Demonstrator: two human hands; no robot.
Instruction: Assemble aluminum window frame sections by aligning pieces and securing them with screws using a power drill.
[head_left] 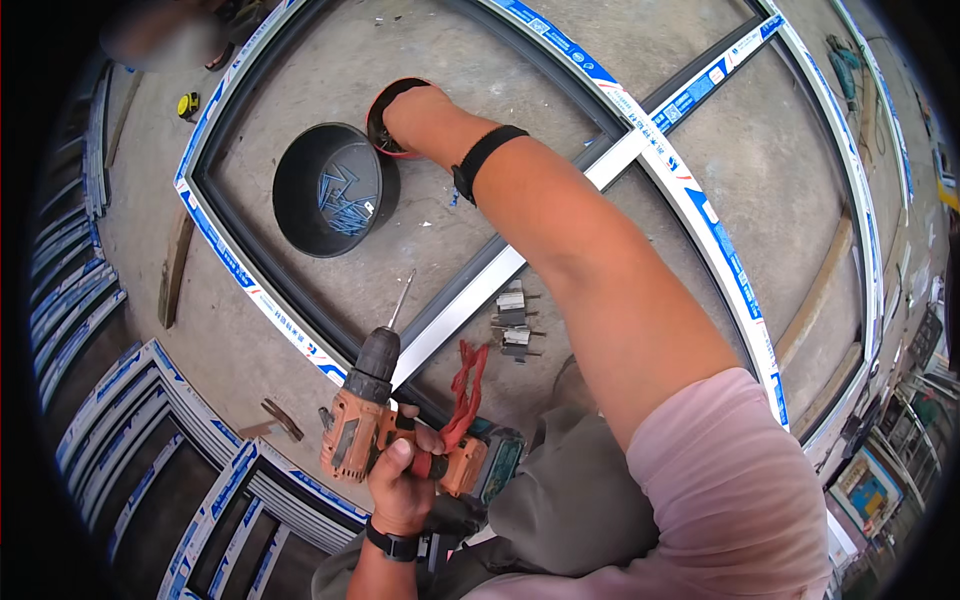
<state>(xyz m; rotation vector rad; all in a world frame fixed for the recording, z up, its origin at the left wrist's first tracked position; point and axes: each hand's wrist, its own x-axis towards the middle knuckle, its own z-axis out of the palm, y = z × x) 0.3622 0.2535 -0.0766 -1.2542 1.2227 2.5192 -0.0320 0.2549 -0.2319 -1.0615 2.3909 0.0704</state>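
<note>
A large window frame (240,268) with blue-and-white protective tape lay on the concrete floor (330,60). Inside it, near its left corner, sat a black bucket (300,205) of screws, touching a smaller red-rimmed tub (377,130). The right hand (412,108) reached into that tub, fingers hidden, so its grip could not be told. The left hand (403,478) was wrapped tight around an orange cordless drill (365,415) just over the frame's near edge.

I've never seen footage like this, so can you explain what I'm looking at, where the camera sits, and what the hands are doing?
The camera is worn on a person's head and looks down through a fisheye lens, so straight edges bend. The left hand holds an orange drill. The right hand reaches into a small red tub, beside a black tub of blue screws. On the concrete floor lies a window frame wrapped in blue-and-white film, with small metal brackets inside it.
</note>
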